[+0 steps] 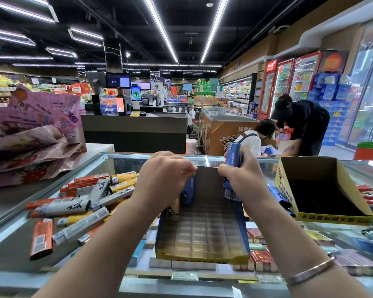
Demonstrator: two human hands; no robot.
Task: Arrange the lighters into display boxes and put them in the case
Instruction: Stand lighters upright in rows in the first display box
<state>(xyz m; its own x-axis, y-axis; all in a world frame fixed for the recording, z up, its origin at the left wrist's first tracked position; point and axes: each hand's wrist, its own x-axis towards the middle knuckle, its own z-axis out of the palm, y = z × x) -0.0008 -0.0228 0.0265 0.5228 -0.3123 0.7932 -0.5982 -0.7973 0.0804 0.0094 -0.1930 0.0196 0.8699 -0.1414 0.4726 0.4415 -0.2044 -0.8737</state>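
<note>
From the head view, my left hand (166, 177) pinches the back flap of the blue display box (202, 229), steadying it on the glass case (13, 235). My right hand (239, 179) grips blue lighters (233, 166) at the flap's other corner, probably to seat them in the rear slots. More loose lighters (78, 209) are piled left; a yellow display box (323, 190) waits at right.

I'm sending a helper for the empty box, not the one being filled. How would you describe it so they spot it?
On the glass counter, look right of the right hand. The yellow display box stands there, apart from the blue display box between the hands: yellow walls, dark inside.
</note>
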